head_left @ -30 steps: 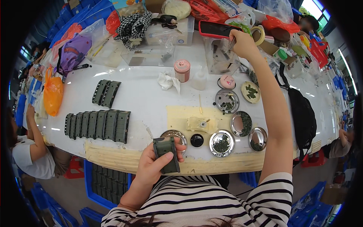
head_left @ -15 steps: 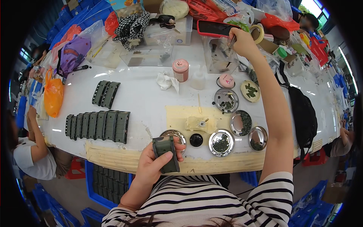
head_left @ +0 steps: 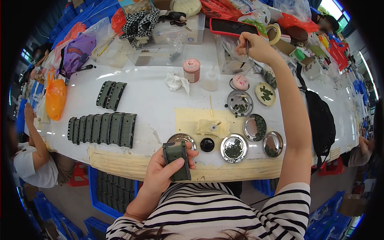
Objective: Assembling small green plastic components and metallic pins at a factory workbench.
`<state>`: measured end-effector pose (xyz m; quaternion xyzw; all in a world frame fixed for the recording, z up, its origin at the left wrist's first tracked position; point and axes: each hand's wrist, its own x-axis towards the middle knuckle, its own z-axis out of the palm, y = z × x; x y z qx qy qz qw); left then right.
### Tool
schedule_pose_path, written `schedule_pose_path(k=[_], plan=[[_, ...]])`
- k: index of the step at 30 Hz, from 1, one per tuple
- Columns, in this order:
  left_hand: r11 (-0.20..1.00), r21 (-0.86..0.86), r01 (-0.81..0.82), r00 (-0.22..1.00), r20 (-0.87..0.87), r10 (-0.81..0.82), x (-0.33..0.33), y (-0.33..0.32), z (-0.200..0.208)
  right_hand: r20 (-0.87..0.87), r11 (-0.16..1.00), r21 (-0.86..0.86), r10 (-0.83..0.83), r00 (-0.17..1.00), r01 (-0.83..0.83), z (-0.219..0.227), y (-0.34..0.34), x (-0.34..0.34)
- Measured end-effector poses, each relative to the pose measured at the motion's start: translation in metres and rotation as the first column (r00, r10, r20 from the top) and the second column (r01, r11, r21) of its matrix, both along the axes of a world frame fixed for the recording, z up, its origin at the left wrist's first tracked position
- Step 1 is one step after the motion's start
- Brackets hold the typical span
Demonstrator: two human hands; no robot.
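My left hand (head_left: pixel 163 173) grips a dark green, curved piece with ridged dark edges (head_left: pixel 176 158) in front of my body, thumb across its face. At the far right of centre, my right hand (head_left: pixel 256 49) has its fingers closed round a thin metal tool (head_left: pixel 247 47), pointing down; its exact kind is too small to tell. Below that hand stands a clear plastic box (head_left: pixel 228 66) with small dark items in it. A red-edged phone (head_left: pixel 232 27) lies just behind. On the left, similar green pieces stand in a row (head_left: pixel 102 130), with a pair (head_left: pixel 111 96) beyond.
Steel dishes with small green bits (head_left: pixel 234 148) (head_left: pixel 255 127) stand right of a black round pot (head_left: pixel 207 145). A pink jar (head_left: pixel 191 71) is near a clear bottle (head_left: pixel 209 82). A black bag (head_left: pixel 320 124) lies right; a blue crate (head_left: pixel 94 192) sits below the table.
My right hand has shifted slightly left and down over the clear box, its tool more upright. My left hand still holds the green piece, almost unmoved.
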<state>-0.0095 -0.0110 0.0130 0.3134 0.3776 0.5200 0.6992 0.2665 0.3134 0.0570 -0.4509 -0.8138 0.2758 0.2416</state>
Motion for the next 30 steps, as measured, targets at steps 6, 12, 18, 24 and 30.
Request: schedule_pose_path(k=[6,12,18,24,30], plan=[[0.999,0.011,0.050,0.997,0.055,-0.050,-0.003,0.001,-0.001,-0.360,0.988,-0.116,-0.136,0.923,0.100,0.019,-0.022,0.001],[1.000,-0.004,0.029,0.999,0.025,-0.029,-0.002,-0.001,0.001,-0.572,0.977,0.050,-0.143,0.807,0.208,0.049,-0.115,0.024],[0.996,0.004,0.084,0.993,0.083,-0.084,-0.001,-0.002,-0.002,-0.867,0.957,-0.011,-0.154,0.474,0.290,0.040,-0.228,0.035],[0.991,0.010,0.135,0.987,0.093,-0.135,0.004,-0.008,0.000,-0.976,0.962,-0.090,-0.137,0.171,0.259,0.020,-0.276,0.037],[0.995,0.009,0.103,0.992,0.078,-0.104,0.000,-0.014,-0.002,-0.998,0.997,-0.058,-0.060,0.036,0.050,0.021,-0.285,0.048]])
